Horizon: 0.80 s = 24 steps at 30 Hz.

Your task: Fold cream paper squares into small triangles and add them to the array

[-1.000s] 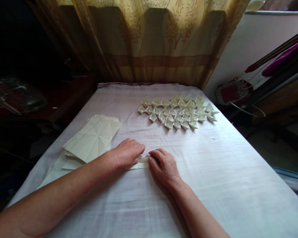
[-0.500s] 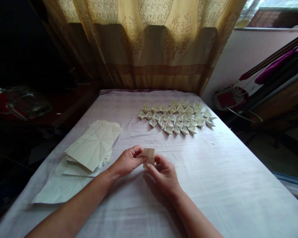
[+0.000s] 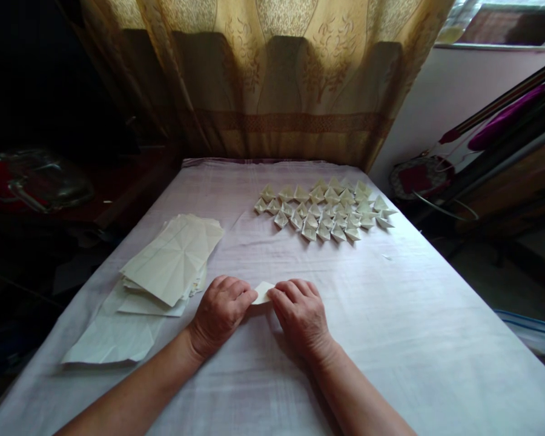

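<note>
A small piece of folded paper (image 3: 263, 293), cream-white, is held between my two hands over the middle of the cloth. My left hand (image 3: 222, 312) pinches its left end with thumb and curled fingers. On the other side, my right hand (image 3: 300, 312) grips the right end the same way, knuckles up. Only the paper's middle part shows; my fingers hide both ends. Beyond my hands, several small folded paper boats (image 3: 324, 212) stand in close rows. To the left lies a stack of creased paper sheets (image 3: 175, 260).
A pale cloth (image 3: 390, 339) covers the table. A patterned curtain (image 3: 272, 91) hangs behind the far edge. Off the left side is a glass jar (image 3: 45, 181); past the right edge are a round dark red bag (image 3: 422, 178) and a blue-rimmed plastic thing (image 3: 531, 333).
The paper was upright and showed a tan face; now it is tilted flatter and shows a pale surface. Both hands have rolled knuckles-up, and their fingers have closed on its two ends.
</note>
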Motion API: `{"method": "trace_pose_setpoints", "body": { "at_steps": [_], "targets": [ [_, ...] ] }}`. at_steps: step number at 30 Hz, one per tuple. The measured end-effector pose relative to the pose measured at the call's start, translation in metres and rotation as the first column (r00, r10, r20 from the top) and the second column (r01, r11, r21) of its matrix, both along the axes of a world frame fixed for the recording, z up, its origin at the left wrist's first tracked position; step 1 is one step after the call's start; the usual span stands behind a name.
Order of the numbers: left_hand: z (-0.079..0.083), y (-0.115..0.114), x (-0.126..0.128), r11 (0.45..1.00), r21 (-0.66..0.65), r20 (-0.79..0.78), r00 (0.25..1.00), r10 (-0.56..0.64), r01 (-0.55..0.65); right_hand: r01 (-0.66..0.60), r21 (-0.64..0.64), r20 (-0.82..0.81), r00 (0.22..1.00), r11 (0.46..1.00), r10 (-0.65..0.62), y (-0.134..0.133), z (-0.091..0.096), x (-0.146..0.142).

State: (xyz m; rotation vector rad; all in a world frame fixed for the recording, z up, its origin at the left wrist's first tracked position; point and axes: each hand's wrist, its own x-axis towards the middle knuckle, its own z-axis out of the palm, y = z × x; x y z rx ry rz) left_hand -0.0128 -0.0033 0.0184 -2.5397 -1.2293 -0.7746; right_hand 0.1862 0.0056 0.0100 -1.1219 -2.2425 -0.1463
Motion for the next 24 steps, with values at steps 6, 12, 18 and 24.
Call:
{"method": "trace_pose_setpoints", "body": {
  "at_steps": [6, 12, 18, 24],
  "targets": [
    [-0.003, -0.014, -0.011, 0.985, -0.171, -0.022, 0.999, -0.036, 0.032, -0.068, -0.171, 0.03, 0.997, 0.983, 0.074, -0.013, -0.009, 0.004],
    [-0.002, -0.019, -0.016, 0.969, -0.244, 0.047, 0.998, -0.029, 0.04, -0.077, -0.324, -0.094, 0.994, 0.943, 0.049, -0.011, -0.009, 0.018],
    [-0.003, -0.014, -0.01, 0.93, -0.365, 0.097, 0.992, 0.075, -0.035, -0.074, -0.411, -0.153, 0.988, 0.909, 0.012, 0.001, -0.01, 0.029],
    [-0.001, -0.01, -0.005, 0.903, -0.413, 0.096, 0.981, 0.169, -0.115, 0.03, -0.41, -0.118, 0.989, 0.912, -0.085, 0.006, -0.013, 0.023]
  ]
}}
